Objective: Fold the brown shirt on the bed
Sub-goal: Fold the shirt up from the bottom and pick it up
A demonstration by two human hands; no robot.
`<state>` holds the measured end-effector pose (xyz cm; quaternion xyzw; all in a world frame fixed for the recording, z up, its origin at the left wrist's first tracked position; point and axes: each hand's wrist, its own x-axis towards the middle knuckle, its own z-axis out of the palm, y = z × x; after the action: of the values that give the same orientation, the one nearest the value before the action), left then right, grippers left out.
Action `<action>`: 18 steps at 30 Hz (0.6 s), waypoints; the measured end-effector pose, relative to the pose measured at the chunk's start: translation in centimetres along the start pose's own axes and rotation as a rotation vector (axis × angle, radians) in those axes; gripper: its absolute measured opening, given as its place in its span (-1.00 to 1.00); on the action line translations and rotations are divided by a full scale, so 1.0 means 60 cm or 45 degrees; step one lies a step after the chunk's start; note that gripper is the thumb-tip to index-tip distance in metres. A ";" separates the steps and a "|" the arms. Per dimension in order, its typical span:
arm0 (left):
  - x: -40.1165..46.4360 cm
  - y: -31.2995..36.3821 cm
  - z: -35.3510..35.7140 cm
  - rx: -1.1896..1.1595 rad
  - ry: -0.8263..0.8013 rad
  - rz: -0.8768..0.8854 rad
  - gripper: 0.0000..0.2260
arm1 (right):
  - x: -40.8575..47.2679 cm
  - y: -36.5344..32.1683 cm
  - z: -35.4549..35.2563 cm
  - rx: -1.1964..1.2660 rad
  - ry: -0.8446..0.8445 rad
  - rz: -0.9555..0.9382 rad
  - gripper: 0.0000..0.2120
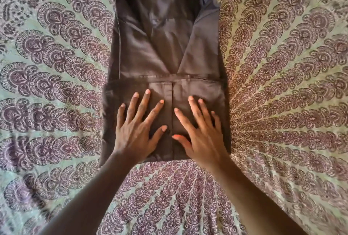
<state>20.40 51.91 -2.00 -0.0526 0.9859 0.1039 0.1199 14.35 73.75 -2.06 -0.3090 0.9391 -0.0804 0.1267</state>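
Bedspread [56,76] fills view — pale green, purple paisley rings.

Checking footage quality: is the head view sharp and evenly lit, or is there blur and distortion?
Head view: brown shirt and both hands, left hand and right hand, fairly sharp; patterned bedspread smears toward the edges and bows from the wide angle; light soft, no glare.

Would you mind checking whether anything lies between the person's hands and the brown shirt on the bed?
Nothing visible does. The left hand and the right hand both rest flat, fingers spread, directly on the folded lower part of the brown shirt, which lies on the patterned bedspread with nothing else on it.
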 end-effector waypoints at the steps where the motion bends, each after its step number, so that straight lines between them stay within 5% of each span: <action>1: 0.005 -0.001 0.007 0.025 -0.006 -0.012 -0.35 | 0.002 0.021 0.009 -0.067 -0.032 0.018 -0.37; 8: 0.013 -0.004 0.021 0.085 0.057 -0.068 -0.29 | 0.026 0.093 -0.008 -0.203 0.120 0.425 -0.28; 14: 0.016 -0.003 0.031 0.106 0.082 -0.130 -0.26 | 0.018 0.069 0.016 -0.175 -0.010 -0.269 -0.32; 18: 0.017 -0.008 0.030 0.094 0.093 -0.124 -0.27 | 0.041 0.097 0.013 -0.199 0.076 0.141 -0.27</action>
<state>19.85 51.78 -4.07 -0.0998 0.9891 0.0593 0.0905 9.38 76.85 -4.60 -0.2629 0.9616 -0.0090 0.0785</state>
